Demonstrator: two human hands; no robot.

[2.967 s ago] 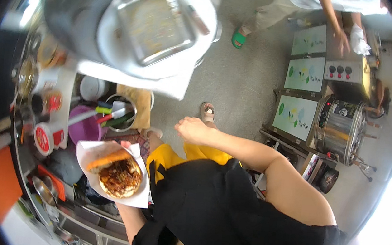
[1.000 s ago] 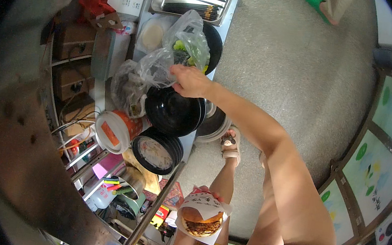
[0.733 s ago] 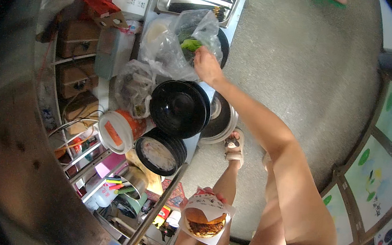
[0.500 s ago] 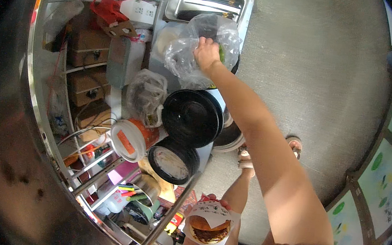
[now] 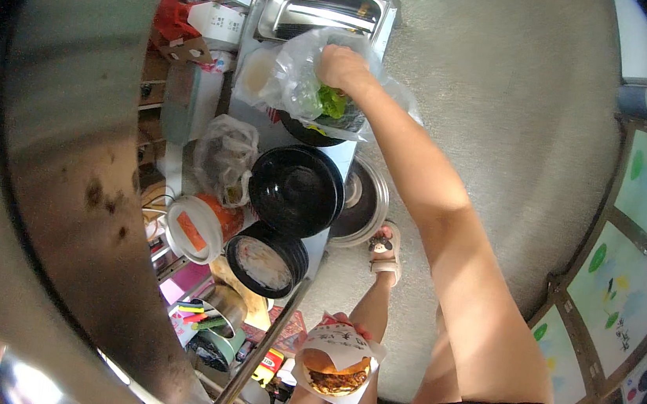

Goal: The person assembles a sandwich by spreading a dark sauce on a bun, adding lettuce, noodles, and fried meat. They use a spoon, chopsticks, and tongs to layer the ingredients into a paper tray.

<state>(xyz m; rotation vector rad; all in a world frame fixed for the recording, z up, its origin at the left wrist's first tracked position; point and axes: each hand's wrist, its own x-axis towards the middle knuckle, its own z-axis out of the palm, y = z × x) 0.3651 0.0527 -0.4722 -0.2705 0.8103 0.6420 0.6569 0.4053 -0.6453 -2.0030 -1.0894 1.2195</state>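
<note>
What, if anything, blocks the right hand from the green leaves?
Nothing visible: the green leaves show just beside the right hand. The clear plastic bag bunches around them; whether a fold intervenes is hidden.

The burger, glossy golden bun over dark filling, sits in white printed paper, open side toward the wearer. The clear, crumpled bag spreads above the counter, reaching past its edge. Ruffled green lettuce shows amid the plastic.
</note>
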